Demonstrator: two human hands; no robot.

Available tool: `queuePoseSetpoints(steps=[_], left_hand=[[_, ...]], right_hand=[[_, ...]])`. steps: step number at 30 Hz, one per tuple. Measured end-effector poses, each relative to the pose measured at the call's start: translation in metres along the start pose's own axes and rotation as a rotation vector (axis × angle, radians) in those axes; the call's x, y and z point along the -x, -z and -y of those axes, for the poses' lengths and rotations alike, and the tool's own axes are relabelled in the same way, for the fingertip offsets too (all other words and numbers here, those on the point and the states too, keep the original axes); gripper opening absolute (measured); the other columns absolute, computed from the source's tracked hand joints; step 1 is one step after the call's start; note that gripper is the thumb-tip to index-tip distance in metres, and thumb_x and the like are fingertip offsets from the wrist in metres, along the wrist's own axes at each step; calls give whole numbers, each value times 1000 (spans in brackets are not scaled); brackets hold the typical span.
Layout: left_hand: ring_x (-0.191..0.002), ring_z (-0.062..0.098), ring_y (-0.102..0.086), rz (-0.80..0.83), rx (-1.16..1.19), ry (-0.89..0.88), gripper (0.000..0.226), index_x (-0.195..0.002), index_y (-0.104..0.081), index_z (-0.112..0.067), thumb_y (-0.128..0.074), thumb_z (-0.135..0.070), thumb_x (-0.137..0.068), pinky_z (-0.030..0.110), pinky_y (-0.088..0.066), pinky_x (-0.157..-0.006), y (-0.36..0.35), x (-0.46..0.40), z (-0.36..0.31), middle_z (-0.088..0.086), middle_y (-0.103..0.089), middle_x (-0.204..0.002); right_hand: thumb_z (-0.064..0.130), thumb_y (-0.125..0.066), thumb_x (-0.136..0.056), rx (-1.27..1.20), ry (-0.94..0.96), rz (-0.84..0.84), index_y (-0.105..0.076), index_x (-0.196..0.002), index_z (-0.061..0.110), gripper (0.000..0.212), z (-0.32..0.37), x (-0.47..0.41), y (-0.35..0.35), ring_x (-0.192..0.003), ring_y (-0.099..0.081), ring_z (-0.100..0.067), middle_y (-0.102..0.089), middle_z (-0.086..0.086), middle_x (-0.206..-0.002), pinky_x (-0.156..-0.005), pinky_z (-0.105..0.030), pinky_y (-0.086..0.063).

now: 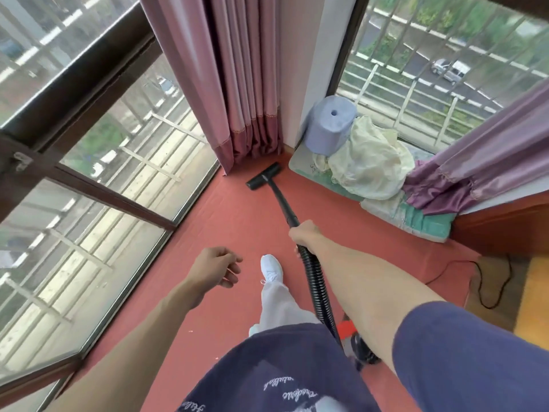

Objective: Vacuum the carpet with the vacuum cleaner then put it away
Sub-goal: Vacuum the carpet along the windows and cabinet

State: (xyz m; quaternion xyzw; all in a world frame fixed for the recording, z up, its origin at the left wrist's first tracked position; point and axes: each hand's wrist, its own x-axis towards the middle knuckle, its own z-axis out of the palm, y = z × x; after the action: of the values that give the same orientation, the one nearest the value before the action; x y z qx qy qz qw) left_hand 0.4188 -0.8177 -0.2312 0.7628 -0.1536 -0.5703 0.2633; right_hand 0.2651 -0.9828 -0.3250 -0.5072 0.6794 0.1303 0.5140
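While right hand (304, 234) grips wand (283, 205), shirt lettering (280, 391) unreadable

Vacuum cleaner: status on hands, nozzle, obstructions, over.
Right hand gripping vacuum wand; left hand free, loosely curled. Floor nozzle on red carpet, in the corner by the curtain. Bedding pile right of nozzle; cord trailing behind.
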Motion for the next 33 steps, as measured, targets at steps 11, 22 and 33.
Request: queuePoseSetpoints(steps=[11, 22, 33], left_hand=[[-54, 21, -55, 77, 39, 18, 24, -92, -63, 3, -40, -1, -92, 29, -52, -53, -43, 49, 93, 12, -59, -71], [-53, 22, -55, 121, 40, 21, 20, -92, -64, 3, -44, -3, -92, 29, -51, -52, -85, 78, 133, 12, -59, -72], [-52, 21, -57, 149, 19, -34, 18, -95, -64, 4, -49, -6, -92, 28, -51, -52, -156, 127, 163, 13, -59, -73]], right_hand=[[19, -58, -92, -4, -160, 34, -55, -99, -1, 21, -183, 114, 5, -39, -52, -21, -59, -15, -58, -42, -26, -46], [16, -55, -94, -100, -255, 116, -54, -88, -1, 18, -269, 199, 36, -36, -45, -18, -49, -10, -48, -39, -23, -43], [22, -60, -95, -98, -107, 54, -55, -96, 2, 21, -294, 189, -22, -45, -51, -20, -55, -11, -59, -40, -25, -44]])
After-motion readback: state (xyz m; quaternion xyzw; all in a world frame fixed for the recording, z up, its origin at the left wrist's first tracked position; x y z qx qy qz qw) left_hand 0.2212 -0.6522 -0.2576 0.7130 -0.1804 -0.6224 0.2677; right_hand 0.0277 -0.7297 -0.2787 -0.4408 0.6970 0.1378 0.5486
